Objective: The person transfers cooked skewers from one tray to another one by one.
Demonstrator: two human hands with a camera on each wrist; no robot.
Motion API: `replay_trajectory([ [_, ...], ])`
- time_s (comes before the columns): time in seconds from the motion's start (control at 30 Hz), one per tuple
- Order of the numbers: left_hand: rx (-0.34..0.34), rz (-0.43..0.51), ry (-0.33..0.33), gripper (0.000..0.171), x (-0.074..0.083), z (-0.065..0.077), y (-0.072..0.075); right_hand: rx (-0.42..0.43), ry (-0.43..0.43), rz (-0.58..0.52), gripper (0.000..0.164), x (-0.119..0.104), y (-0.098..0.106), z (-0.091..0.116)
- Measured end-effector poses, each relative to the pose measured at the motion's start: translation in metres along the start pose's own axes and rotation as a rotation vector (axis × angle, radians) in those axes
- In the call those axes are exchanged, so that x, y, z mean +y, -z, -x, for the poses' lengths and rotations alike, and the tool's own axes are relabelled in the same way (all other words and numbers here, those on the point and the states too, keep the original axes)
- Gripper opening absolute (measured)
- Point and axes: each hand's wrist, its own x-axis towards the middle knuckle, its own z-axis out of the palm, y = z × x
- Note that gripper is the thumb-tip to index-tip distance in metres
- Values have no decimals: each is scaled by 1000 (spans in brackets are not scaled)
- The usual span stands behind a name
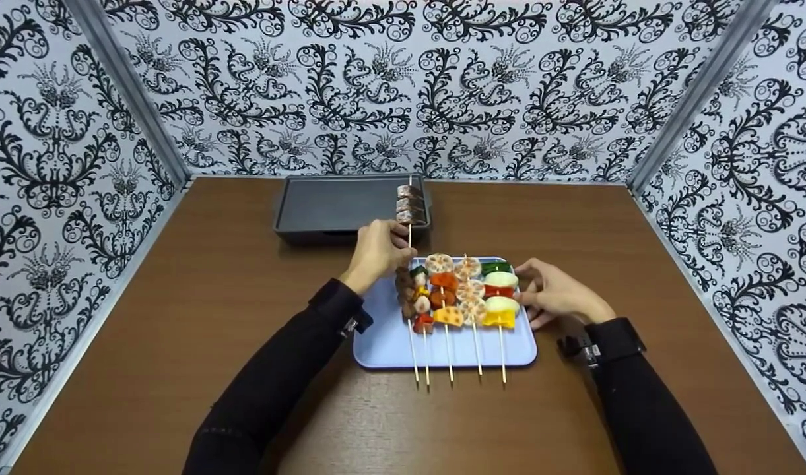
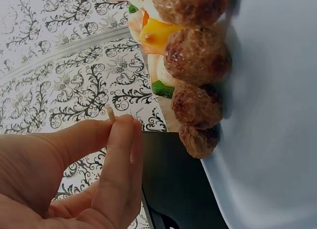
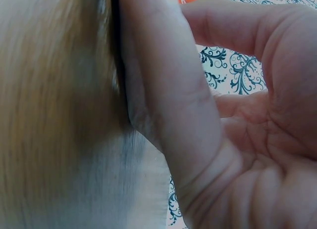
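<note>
My left hand (image 1: 378, 249) pinches the lower stick of a skewer (image 1: 410, 206) threaded with dark brown chunks that have pale faces. Those chunks are over the right end of a dark grey griddle (image 1: 343, 201); whether they touch it I cannot tell. In the left wrist view, the stick's end pokes out between thumb and fingertips of the left hand (image 2: 111, 164). My right hand (image 1: 561, 293) holds the right edge of a pale blue tray (image 1: 383, 343), thumb by the rim. Close to my left hand on the tray lies a meatball skewer (image 1: 406, 297), large in the left wrist view.
Several more skewers lie side by side on the tray: a mixed one (image 1: 422, 303), lotus root slices (image 1: 472, 297), and onion with peppers (image 1: 501, 300). Their sticks overhang the tray's front edge. Patterned panels (image 1: 403, 86) enclose the brown table (image 1: 231, 297) at the back and sides.
</note>
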Motion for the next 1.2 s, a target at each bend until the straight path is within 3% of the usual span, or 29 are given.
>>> replay_trajectory([
  [0.17,-17,40,35,40,0,-3,2,6,0,10,59,1,0,-1],
  [0.4,-53,236,114,36,2,-5,4,16,4,9,59,9,4,-6],
  [0.57,-82,318,152,39,3,-7,3,32,5,20,59,21,8,-14],
  [1.2,-88,358,165,37,0,-4,5,30,4,9,60,28,8,-18],
])
